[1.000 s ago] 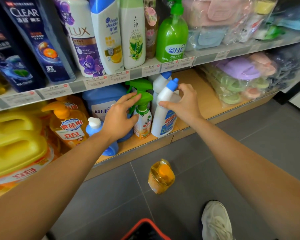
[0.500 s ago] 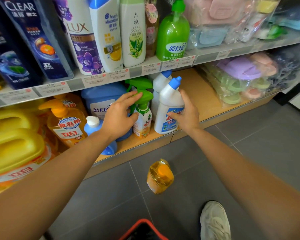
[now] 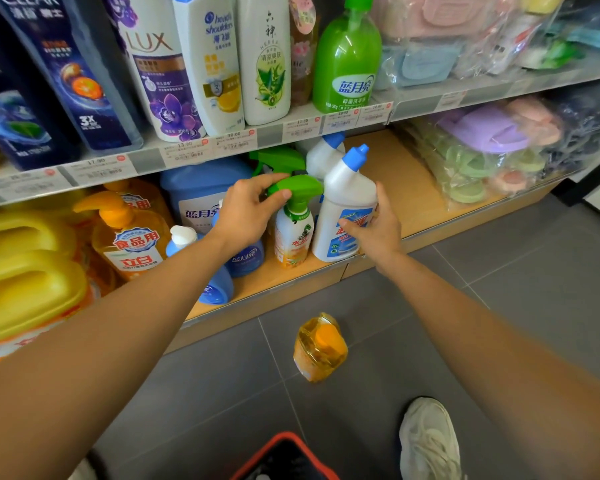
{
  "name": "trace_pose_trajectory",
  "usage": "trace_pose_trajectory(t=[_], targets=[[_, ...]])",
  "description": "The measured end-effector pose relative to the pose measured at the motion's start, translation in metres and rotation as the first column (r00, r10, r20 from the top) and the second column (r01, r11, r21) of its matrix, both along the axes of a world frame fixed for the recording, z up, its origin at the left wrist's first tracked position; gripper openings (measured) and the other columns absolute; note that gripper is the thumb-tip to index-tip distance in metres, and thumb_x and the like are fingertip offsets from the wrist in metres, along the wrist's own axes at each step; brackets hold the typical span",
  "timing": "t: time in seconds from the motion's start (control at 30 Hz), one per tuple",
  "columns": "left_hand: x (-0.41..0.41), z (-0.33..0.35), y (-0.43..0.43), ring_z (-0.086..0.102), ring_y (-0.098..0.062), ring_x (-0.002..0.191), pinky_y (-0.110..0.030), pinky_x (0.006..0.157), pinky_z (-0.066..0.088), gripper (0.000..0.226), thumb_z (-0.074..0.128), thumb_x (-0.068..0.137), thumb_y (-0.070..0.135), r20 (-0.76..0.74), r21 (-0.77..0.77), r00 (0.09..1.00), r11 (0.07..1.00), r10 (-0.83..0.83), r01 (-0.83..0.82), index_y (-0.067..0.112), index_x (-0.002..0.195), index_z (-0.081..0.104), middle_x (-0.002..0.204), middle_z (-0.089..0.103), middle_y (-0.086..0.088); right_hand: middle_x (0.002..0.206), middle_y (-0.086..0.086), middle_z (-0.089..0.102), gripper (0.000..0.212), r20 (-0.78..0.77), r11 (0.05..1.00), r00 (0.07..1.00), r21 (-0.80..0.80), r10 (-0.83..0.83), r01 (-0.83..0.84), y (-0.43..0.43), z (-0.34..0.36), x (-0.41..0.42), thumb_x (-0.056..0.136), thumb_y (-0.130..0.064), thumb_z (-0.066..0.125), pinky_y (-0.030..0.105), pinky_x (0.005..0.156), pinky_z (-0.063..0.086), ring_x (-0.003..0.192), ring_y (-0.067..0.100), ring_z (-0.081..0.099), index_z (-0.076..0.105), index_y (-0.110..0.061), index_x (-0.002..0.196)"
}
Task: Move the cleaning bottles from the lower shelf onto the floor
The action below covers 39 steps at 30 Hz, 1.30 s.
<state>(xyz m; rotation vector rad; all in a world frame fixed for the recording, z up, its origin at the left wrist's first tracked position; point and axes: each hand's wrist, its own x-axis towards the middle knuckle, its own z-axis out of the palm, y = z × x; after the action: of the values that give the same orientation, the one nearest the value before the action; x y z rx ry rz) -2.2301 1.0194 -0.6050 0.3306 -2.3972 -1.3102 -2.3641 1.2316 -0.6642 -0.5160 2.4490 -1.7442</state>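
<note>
Fingers of left hand (image 3: 246, 216) now curl over spray bottle (image 3: 293, 233), seemingly gripping; right hand (image 3: 374, 233) stays wrapped round white bottle (image 3: 347, 202).

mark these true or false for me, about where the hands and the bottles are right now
1. The right hand grips the white bottle with the blue cap. True.
2. The left hand rests on a yellow jug. False: it holds the trigger head of the green spray bottle.
3. An orange bottle stands on the floor. True.
4. The white bottle is already down on the floor. False: it is at the front edge of the lower shelf.
</note>
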Motion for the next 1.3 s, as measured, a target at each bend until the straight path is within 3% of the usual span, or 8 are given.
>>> trace_pose_trajectory(t=[0.17,0.33,0.4,0.6,0.73,0.93,1.03,1.3], targets=[[-0.007,0.0,-0.007,0.06,-0.017,0.119,-0.038,0.108,0.048,0.043,0.058,0.102,0.016,0.036,-0.036,0.998,0.998,-0.041,0.043,0.01,0.145,0.052,0.129,0.064,-0.005,0.137,-0.001,0.059,0.092,0.137,0.989,0.979,-0.026,0.15,-0.147,0.012,0.002,-0.001,0.083,0.001,0.077,0.041,0.101,0.053,0.124,0.013,0.059,0.024,-0.022,0.155],[0.011,0.008,0.0,0.049,-0.017,0.135,-0.031,0.112,0.04,0.066,0.065,0.099,0.019,0.01,-0.193,1.0,0.981,-0.029,0.03,0.012,0.156,0.033,0.15,0.05,-0.008,0.12,-0.016,0.064,0.061,0.295,0.952,0.922,0.099,0.249,-0.289,0.032,0.005,0.015,0.087,-0.009,0.076,0.042,0.103,0.051,0.11,-0.007,0.061,0.041,-0.02,0.135],[0.027,0.015,0.0,0.051,-0.019,0.133,-0.033,0.111,0.042,0.061,0.067,0.098,0.02,-0.034,-0.258,0.999,0.966,-0.028,0.018,0.012,0.153,0.041,0.147,0.054,-0.008,0.117,-0.015,0.063,0.056,0.379,0.914,0.897,0.237,0.226,-0.33,0.038,0.006,0.031,0.088,-0.02,0.076,0.041,0.093,0.053,0.115,0.006,0.061,0.046,-0.028,0.135],[0.087,0.02,-0.018,0.061,-0.03,0.114,-0.047,0.09,0.051,0.038,0.069,0.094,0.024,-0.011,-0.525,0.999,0.85,0.038,-0.038,0.019,0.131,0.066,0.125,0.069,-0.004,0.121,0.004,0.067,0.057,0.593,0.421,0.683,0.538,0.427,-0.73,0.039,0.004,0.085,0.084,-0.043,0.078,0.043,0.091,0.058,0.11,0.02,0.065,0.06,-0.018,0.132],[0.123,0.017,-0.048,0.061,-0.035,0.11,-0.048,0.09,0.05,0.047,0.078,0.083,0.022,0.107,-0.652,0.989,0.758,0.103,-0.008,0.015,0.128,0.067,0.128,0.068,-0.008,0.123,0.004,0.063,0.06,0.415,0.158,0.719,0.797,0.558,-0.583,0.029,-0.012,0.12,0.071,-0.044,0.087,0.044,0.101,0.048,0.116,0.025,0.057,0.061,-0.017,0.117],[0.136,0.009,-0.062,0.061,-0.037,0.108,-0.045,0.094,0.043,0.054,0.083,0.076,0.021,0.202,-0.793,0.966,0.606,0.161,0.065,0.017,0.127,0.067,0.121,0.07,-0.011,0.113,0.008,0.067,0.051,0.263,0.213,0.848,0.894,0.459,-0.393,0.032,-0.022,0.134,0.074,-0.037,0.083,0.038,0.087,0.052,0.107,0.03,0.065,0.055,-0.015,0.11],[0.133,0.011,-0.065,0.064,-0.032,0.104,-0.041,0.091,0.039,0.053,0.083,0.077,0.031,0.171,-0.802,0.963,0.597,0.208,0.014,0.025,0.126,0.066,0.117,0.071,-0.004,0.106,0.01,0.071,0.024,0.212,0.278,0.848,0.883,0.485,-0.38,0.035,-0.024,0.133,0.083,-0.023,0.075,0.038,0.087,0.053,0.104,0.031,0.066,0.062,-0.012,0.099],[0.13,0.004,-0.061,0.06,-0.034,0.098,-0.043,0.086,0.039,0.047,0.082,0.079,0.038,0.127,-0.792,0.953,0.607,0.274,-0.07,0.014,0.118,0.069,0.104,0.07,-0.011,0.116,0.003,0.071,0.036,0.21,0.41,0.785,0.758,0.583,-0.507,0.018,-0.021,0.136,0.089,-0.031,0.074,0.041,0.1,0.049,0.109,0.021,0.063,0.067,-0.018,0.123]])
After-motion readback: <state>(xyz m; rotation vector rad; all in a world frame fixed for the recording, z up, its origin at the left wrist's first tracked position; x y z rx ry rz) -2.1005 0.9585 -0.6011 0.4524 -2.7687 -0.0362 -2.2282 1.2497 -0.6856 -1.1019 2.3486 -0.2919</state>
